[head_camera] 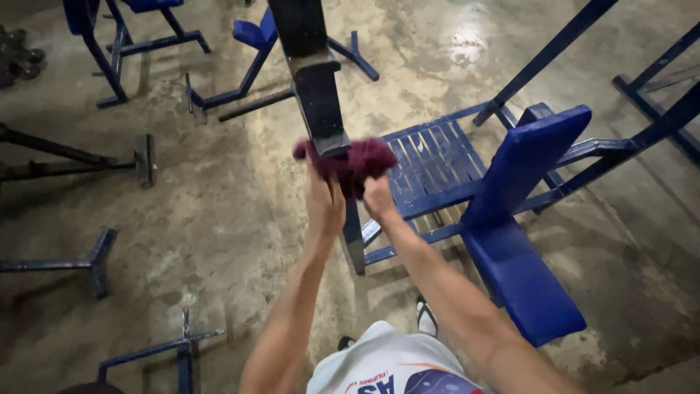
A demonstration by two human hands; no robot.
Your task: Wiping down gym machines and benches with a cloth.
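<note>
Both my hands hold a dark maroon cloth (348, 162) wrapped around the lower end of a black metal post (315, 80) that rises toward the camera. My left hand (324, 204) grips the cloth from below on the left side. Beside it, my right hand (378, 197) grips the cloth's right side. The cloth covers the post's end and hides my fingertips. Just to the right stands a blue padded gym seat (522, 277) with its backrest (526, 164).
A blue slatted footplate (430, 157) lies behind the cloth. Blue steel machine frames (138, 44) stand at the back left, with more frame legs (95, 259) on the concrete floor at left. Black bars (65, 157) lie at far left. My feet (425, 315) show below.
</note>
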